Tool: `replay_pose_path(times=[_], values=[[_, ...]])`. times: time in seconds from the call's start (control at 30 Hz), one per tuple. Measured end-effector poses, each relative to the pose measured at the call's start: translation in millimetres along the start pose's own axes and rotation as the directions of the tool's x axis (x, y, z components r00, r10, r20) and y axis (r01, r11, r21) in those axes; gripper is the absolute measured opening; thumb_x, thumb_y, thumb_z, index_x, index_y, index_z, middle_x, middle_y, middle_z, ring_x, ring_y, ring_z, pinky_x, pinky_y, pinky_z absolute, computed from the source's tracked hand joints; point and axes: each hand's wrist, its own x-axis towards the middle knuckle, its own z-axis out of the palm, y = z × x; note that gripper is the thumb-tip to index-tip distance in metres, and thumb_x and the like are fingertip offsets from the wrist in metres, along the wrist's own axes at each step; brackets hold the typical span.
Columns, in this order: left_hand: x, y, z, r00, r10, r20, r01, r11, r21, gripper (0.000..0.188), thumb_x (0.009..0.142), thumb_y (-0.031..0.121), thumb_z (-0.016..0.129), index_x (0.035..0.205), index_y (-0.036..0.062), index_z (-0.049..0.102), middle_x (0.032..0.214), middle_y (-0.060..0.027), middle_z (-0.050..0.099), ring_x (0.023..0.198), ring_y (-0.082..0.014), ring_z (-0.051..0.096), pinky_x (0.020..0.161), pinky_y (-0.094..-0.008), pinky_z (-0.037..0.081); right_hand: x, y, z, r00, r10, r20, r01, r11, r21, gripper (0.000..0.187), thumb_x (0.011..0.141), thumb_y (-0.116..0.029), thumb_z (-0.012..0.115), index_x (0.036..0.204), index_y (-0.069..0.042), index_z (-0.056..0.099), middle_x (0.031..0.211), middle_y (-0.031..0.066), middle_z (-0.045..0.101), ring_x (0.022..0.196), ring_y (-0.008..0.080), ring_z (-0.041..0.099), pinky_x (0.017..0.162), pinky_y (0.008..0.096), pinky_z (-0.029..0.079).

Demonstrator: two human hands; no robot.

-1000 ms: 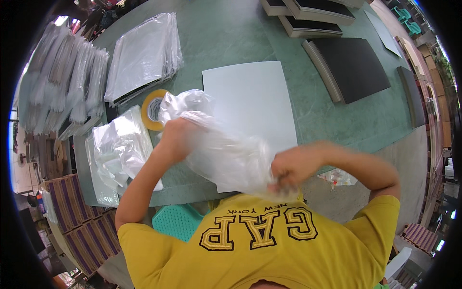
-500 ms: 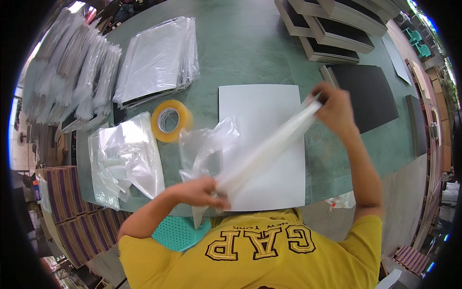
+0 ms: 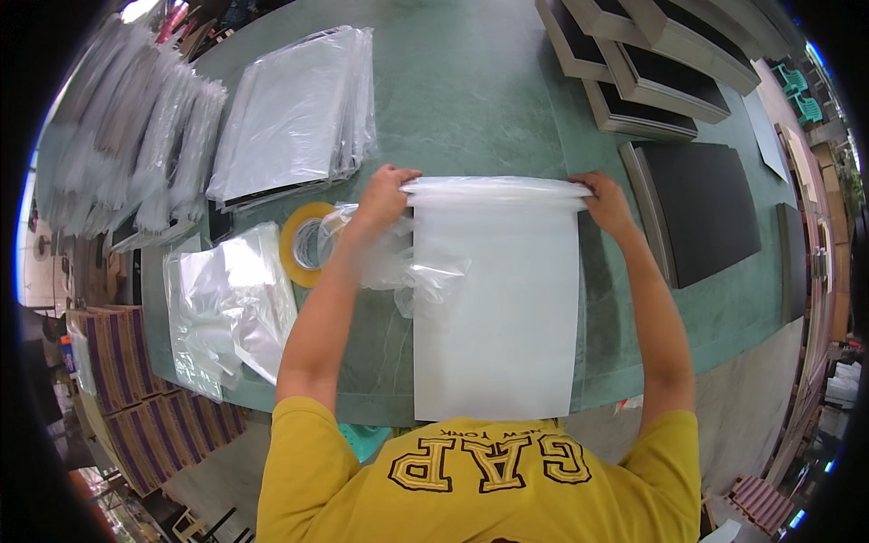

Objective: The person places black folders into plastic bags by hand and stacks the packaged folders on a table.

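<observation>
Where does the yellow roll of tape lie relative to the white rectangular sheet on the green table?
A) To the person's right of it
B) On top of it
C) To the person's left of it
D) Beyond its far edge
C: the yellow roll of tape lies beside the left forearm, left of the white rectangular sheet.

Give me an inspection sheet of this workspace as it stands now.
Surface: green table, mottled top.
Job's things: clear plastic bag stretched flat across the far edge of a white sheet that lies on the table.
Clutter: roll of yellow tape; loose crumpled bags; stack of flat bags; row of packed bags.
Grippers: left hand and right hand each pinch one end of the bag's top edge.
Cables: nothing seen.
Surroundings: dark framed boards on the right, striped cartons on the floor at left.
</observation>
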Motion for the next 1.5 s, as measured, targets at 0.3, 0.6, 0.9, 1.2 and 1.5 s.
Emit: replay_pose_path(times=[0.3,0.6,0.9,1.2,1.5], values=[[3.4,26.8,-46.6,0.951,-0.236,0.198,0.304,0.821,-0.483,0.017,0.077,0.012,0.06,0.092,0.0037,0.063,0.063,0.0012,0.053,0.052,-0.0059,0.046,0.049,-0.0192,0.039,11.2,-17.3,-48.9,0.949,0.244,0.198,-0.314,0.775,0.549,0.027,0.074,0.0,0.054,0.101,-0.002,0.058,0.088,0.0075,0.061,0.076,0.0171,0.06,0.067,0.0294,0.048],[-87.6,-2.9,-15.2,0.917,0.006,0.4,0.396,0.125,-0.91,0.032,0.075,0.029,0.059,0.095,0.0042,0.057,0.073,-0.0015,0.059,0.06,-0.0094,0.053,0.05,-0.0246,0.043,-80.3,7.6,-26.2,0.787,0.352,0.506,-0.601,0.254,0.758,0.031,0.084,-0.034,0.053,0.082,-0.003,0.058,0.069,0.0088,0.06,0.058,0.0139,0.057,0.054,0.0297,0.047],[-254.1,25.9,-15.1,0.668,-0.133,0.732,0.459,0.848,-0.265,0.018,0.072,0.017,0.061,0.082,0.0014,0.062,0.068,-0.0058,0.06,0.063,-0.0145,0.055,0.058,-0.0268,0.044,-243.7,-23.3,-28.7,0.72,0.581,0.38,-0.679,0.702,0.214,0.039,0.068,-0.025,0.069,0.086,0.006,0.056,0.069,0.0111,0.058,0.059,0.0165,0.054,0.057,0.0286,0.044],[-134.4,138.4,41.7,0.948,0.313,0.057,-0.318,0.938,0.136,0.04,0.067,0.022,0.068,0.101,0.007,0.054,0.086,-0.0089,0.052,0.078,-0.0232,0.053,0.062,-0.0334,0.046,-180.2,-57.2,3.1,0.841,0.438,0.317,-0.492,0.864,0.111,0.024,0.076,-0.02,0.058,0.073,0.004,0.055,0.068,0.0112,0.057,0.058,0.0245,0.051,0.056,0.0328,0.041],[-90.5,137.3,106.6,0.893,0.404,0.196,-0.434,0.888,0.149,0.018,0.077,0.021,0.058,0.075,0.0048,0.051,0.079,-0.0079,0.054,0.078,-0.0225,0.055,0.051,-0.0325,0.045,-175.8,-63.6,19.2,0.949,0.126,-0.289,-0.187,0.963,-0.192,0.012,0.066,-0.007,0.059,0.07,0.002,0.054,0.085,0.0153,0.053,0.076,0.0321,0.051,0.065,0.0383,0.043]])
